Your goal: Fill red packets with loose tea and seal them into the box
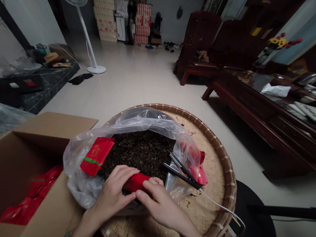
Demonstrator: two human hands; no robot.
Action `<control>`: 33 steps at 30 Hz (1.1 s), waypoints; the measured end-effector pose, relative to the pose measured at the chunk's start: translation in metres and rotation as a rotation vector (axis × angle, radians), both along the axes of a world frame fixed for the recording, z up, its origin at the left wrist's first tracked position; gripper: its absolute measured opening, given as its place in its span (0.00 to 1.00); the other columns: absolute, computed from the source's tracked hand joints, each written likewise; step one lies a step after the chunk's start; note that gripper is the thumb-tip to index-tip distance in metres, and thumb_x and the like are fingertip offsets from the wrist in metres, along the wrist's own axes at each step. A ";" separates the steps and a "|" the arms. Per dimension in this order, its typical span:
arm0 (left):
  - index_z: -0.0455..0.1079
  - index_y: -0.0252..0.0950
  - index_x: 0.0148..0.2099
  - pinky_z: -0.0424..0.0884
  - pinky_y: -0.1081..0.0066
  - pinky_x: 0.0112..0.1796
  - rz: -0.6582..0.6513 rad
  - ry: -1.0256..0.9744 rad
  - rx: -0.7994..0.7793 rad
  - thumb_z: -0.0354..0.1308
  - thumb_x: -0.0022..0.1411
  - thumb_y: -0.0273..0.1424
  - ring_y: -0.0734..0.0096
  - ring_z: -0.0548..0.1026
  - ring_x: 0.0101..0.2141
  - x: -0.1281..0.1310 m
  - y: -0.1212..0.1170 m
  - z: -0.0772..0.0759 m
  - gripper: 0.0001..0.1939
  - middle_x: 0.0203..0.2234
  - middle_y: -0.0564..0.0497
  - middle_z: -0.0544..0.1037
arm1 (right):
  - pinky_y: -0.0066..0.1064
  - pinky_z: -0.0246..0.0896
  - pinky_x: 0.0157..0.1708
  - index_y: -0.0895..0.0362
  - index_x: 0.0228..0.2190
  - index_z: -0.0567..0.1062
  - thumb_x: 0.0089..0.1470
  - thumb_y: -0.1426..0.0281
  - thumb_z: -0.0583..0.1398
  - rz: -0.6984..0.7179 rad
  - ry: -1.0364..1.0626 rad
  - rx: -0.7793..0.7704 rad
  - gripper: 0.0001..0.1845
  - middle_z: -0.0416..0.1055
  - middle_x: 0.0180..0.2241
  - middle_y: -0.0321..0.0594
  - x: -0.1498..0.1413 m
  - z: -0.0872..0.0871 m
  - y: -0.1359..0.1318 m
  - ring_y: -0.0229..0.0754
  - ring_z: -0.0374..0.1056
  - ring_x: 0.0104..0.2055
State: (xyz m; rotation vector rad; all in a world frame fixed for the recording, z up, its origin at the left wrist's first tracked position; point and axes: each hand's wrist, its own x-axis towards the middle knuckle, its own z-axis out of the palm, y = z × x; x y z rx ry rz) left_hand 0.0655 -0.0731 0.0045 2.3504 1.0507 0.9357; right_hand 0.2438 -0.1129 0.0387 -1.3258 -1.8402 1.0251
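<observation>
Between both hands is a small red packet [135, 182], held low over a clear plastic bag [145, 123] of dark loose tea leaves [144, 148]. My left hand [117, 191] grips the packet's left end, and my right hand [156, 199] closes on its right end, thumbs nearly meeting. A stack of flat red packets [97, 155] with gold print and a green band lies on the tea's left side. Right of the tea rests a black hand-held heat sealer [184, 172] with a white cord, its jaws apart. More red packets [201, 174] lie beyond it, partly under the plastic.
A round woven bamboo tray [207, 205] carries the bag. Left stands an open cardboard box [56, 125] with filled red packets [32, 194] inside. A black round stand base [253, 216] is at right. Farther off are a white fan [94, 68] and a dark wooden table [254, 113].
</observation>
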 end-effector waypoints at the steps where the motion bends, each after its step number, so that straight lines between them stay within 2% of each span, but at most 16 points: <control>1: 0.67 0.38 0.50 0.69 0.59 0.46 0.003 -0.011 -0.023 0.62 0.53 0.33 0.58 0.70 0.45 -0.001 0.000 0.001 0.21 0.43 0.45 0.76 | 0.36 0.61 0.43 0.54 0.30 0.75 0.59 0.61 0.54 0.024 -0.009 0.005 0.14 0.72 0.29 0.37 0.001 0.004 0.000 0.41 0.66 0.34; 4: 0.68 0.39 0.48 0.70 0.59 0.46 0.053 -0.062 -0.099 0.62 0.52 0.29 0.59 0.71 0.44 -0.004 0.002 0.001 0.19 0.42 0.46 0.76 | 0.34 0.62 0.42 0.55 0.30 0.76 0.61 0.61 0.50 0.009 0.120 -0.028 0.18 0.74 0.30 0.38 0.009 0.012 0.006 0.42 0.69 0.36; 7: 0.69 0.38 0.44 0.71 0.60 0.44 0.156 -0.152 -0.182 0.63 0.50 0.29 0.61 0.73 0.42 -0.010 0.007 0.001 0.17 0.40 0.47 0.76 | 0.33 0.65 0.39 0.57 0.33 0.76 0.62 0.65 0.46 -0.202 0.187 0.003 0.20 0.75 0.33 0.41 0.015 0.009 0.023 0.42 0.71 0.36; 8: 0.69 0.38 0.44 0.72 0.61 0.43 0.190 -0.193 -0.219 0.64 0.49 0.30 0.61 0.74 0.41 -0.012 0.008 0.001 0.17 0.40 0.47 0.76 | 0.34 0.65 0.41 0.57 0.38 0.75 0.60 0.67 0.49 -0.255 0.121 0.044 0.16 0.75 0.36 0.43 0.016 0.005 0.030 0.42 0.70 0.38; 9: 0.69 0.37 0.44 0.73 0.63 0.41 0.221 -0.241 -0.260 0.64 0.49 0.31 0.61 0.74 0.41 -0.013 0.010 0.001 0.18 0.40 0.47 0.76 | 0.37 0.63 0.47 0.58 0.43 0.73 0.58 0.71 0.51 -0.224 0.013 0.075 0.15 0.73 0.43 0.45 0.014 0.000 0.039 0.43 0.69 0.45; 10: 0.69 0.37 0.44 0.74 0.64 0.40 0.247 -0.295 -0.301 0.64 0.49 0.32 0.62 0.75 0.41 -0.014 0.011 0.001 0.18 0.40 0.46 0.76 | 0.40 0.58 0.52 0.58 0.49 0.70 0.54 0.74 0.54 -0.157 -0.111 0.088 0.19 0.69 0.50 0.48 0.012 -0.006 0.048 0.46 0.65 0.52; 12: 0.68 0.36 0.45 0.75 0.67 0.38 0.287 -0.402 -0.372 0.64 0.47 0.34 0.64 0.76 0.39 -0.016 0.012 -0.001 0.21 0.40 0.47 0.75 | 0.46 0.50 0.58 0.60 0.57 0.61 0.48 0.79 0.57 -0.001 -0.368 0.031 0.33 0.54 0.61 0.55 0.002 -0.016 0.065 0.53 0.50 0.63; 15: 0.67 0.36 0.46 0.76 0.69 0.36 0.335 -0.516 -0.434 0.66 0.45 0.34 0.68 0.76 0.34 -0.016 0.013 -0.003 0.25 0.40 0.48 0.75 | 0.56 0.50 0.55 0.57 0.61 0.53 0.47 0.76 0.60 0.075 -0.629 -0.122 0.41 0.41 0.65 0.57 -0.016 -0.023 0.089 0.63 0.41 0.65; 16: 0.67 0.36 0.46 0.76 0.69 0.36 0.347 -0.538 -0.448 0.66 0.44 0.34 0.68 0.76 0.34 -0.017 0.013 -0.004 0.25 0.40 0.48 0.75 | 0.58 0.50 0.54 0.56 0.62 0.52 0.48 0.74 0.60 0.056 -0.684 -0.134 0.41 0.40 0.65 0.58 -0.022 -0.023 0.094 0.65 0.41 0.65; 18: 0.67 0.36 0.46 0.76 0.70 0.36 0.367 -0.570 -0.462 0.67 0.43 0.34 0.68 0.76 0.34 -0.017 0.013 -0.006 0.26 0.40 0.48 0.75 | 0.58 0.54 0.51 0.56 0.60 0.57 0.50 0.71 0.59 -0.002 -0.764 -0.111 0.36 0.46 0.63 0.58 -0.030 -0.021 0.100 0.65 0.46 0.62; 20: 0.67 0.36 0.45 0.76 0.70 0.36 0.376 -0.589 -0.465 0.67 0.42 0.34 0.68 0.77 0.34 -0.018 0.014 -0.007 0.26 0.40 0.48 0.75 | 0.53 0.59 0.47 0.57 0.55 0.64 0.51 0.70 0.58 -0.030 -0.811 -0.072 0.28 0.56 0.58 0.57 -0.034 -0.018 0.101 0.62 0.53 0.58; 22: 0.68 0.36 0.45 0.76 0.70 0.36 0.374 -0.599 -0.464 0.67 0.42 0.34 0.68 0.77 0.34 -0.018 0.015 -0.008 0.25 0.40 0.48 0.75 | 0.49 0.62 0.44 0.58 0.50 0.68 0.50 0.69 0.59 -0.021 -0.836 -0.056 0.23 0.61 0.53 0.56 -0.034 -0.016 0.098 0.59 0.57 0.54; 24: 0.68 0.36 0.45 0.76 0.70 0.37 0.364 -0.599 -0.461 0.66 0.43 0.33 0.68 0.76 0.35 -0.017 0.016 -0.009 0.25 0.41 0.48 0.75 | 0.50 0.61 0.45 0.58 0.49 0.69 0.49 0.67 0.60 -0.004 -0.851 -0.060 0.24 0.60 0.54 0.55 -0.033 -0.016 0.096 0.60 0.56 0.55; 28: 0.68 0.36 0.45 0.76 0.69 0.38 0.352 -0.592 -0.455 0.66 0.44 0.33 0.67 0.76 0.36 -0.016 0.016 -0.010 0.24 0.41 0.47 0.75 | 0.57 0.57 0.49 0.54 0.53 0.65 0.47 0.64 0.61 0.048 -0.858 -0.095 0.30 0.52 0.60 0.52 -0.031 -0.015 0.095 0.63 0.47 0.61; 31: 0.67 0.36 0.46 0.76 0.69 0.39 0.342 -0.589 -0.455 0.66 0.45 0.33 0.67 0.77 0.37 -0.017 0.015 -0.009 0.24 0.41 0.48 0.75 | 0.52 0.62 0.45 0.56 0.49 0.69 0.47 0.65 0.62 0.096 -0.880 -0.085 0.26 0.60 0.54 0.52 -0.030 -0.010 0.095 0.61 0.55 0.56; 33: 0.67 0.37 0.46 0.76 0.69 0.39 0.340 -0.589 -0.459 0.66 0.45 0.33 0.67 0.77 0.36 -0.018 0.014 -0.008 0.24 0.41 0.48 0.75 | 0.48 0.65 0.43 0.58 0.48 0.70 0.44 0.65 0.64 0.111 -0.896 -0.074 0.27 0.62 0.51 0.52 -0.029 -0.006 0.095 0.59 0.58 0.52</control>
